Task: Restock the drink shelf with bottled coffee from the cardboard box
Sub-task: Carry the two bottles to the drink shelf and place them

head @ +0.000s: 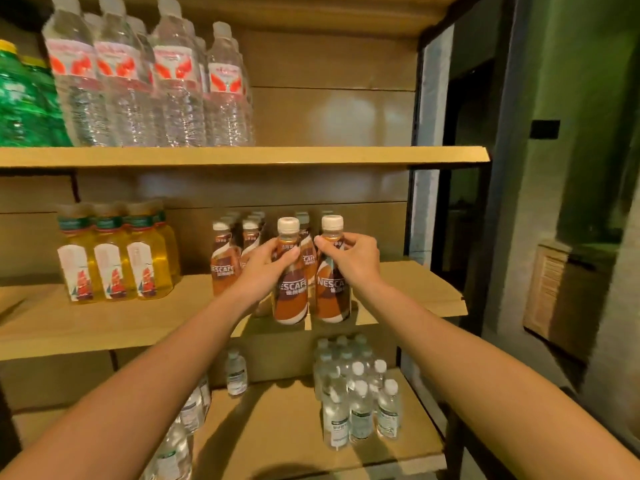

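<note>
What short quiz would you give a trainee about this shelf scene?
1. True or false: the left hand and the right hand each grip one coffee bottle.
2. Of the three stocked shelves, which holds the other coffee bottles? A. top B. middle C. bottom
3. Fill in: the drinks standing left of the coffee are ___ in colour.
Key: 1 true; 2 B, the middle shelf; 3 yellow.

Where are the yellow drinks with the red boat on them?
In the head view, the yellow plastic drink bottles stand on the left of the middle tan shelf, left of the brown plastic coffee bottles and below the clear water bottles.
</note>
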`<state>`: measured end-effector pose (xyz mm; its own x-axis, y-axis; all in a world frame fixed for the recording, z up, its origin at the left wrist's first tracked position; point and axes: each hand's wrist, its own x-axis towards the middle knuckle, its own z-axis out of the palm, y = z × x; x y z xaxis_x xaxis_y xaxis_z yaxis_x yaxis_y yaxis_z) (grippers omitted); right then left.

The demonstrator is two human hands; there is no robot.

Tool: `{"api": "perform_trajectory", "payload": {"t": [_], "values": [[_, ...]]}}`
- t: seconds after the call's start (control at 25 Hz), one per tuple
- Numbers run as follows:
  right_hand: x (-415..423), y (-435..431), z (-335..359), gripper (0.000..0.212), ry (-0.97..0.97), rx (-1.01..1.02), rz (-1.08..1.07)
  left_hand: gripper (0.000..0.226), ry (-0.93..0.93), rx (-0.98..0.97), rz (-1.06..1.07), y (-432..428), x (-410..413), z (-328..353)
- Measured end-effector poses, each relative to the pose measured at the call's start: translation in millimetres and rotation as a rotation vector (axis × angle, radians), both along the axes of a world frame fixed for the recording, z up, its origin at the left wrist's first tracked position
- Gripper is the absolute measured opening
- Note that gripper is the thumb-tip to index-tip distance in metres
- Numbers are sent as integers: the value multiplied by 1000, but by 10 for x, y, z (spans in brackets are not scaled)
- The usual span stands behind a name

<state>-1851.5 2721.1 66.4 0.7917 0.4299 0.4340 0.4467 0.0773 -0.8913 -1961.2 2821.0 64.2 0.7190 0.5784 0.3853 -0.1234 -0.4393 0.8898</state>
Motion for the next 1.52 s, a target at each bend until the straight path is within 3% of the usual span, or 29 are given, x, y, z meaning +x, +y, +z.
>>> {"api": "perform_trajectory", "payload": {"t": [0.28, 0.76, 0.88, 0.96, 1.04, 1.16, 1.24, 1.52], "values": [[540, 257, -1, 22, 27, -20, -50, 33, 33, -16, -56, 291, 541, -8], [1021, 550, -240, 32, 31, -17, -42, 24, -12, -50, -79, 567, 1068, -250], [1016, 556, -290, 42, 27, -31, -5, 40, -37, -33, -88, 584, 1079, -339], [1058, 484, -430, 64, 57, -98, 66, 51, -44, -26, -71, 577, 1033, -442], [1121, 351, -665, 80, -20, -242, 91, 56, 11, 69, -10, 577, 954, -649], [1166, 195, -975, 60, -348, -563, 24, 61, 285, 438, 213, 632, 925, -1018], [1178, 201, -1049, 50, -491, -634, -49, 65, 453, 624, 382, 708, 998, -1134], [1279, 479, -1071, 52, -540, -706, -117, 68, 587, 635, 443, 875, 1156, -1135]]}}
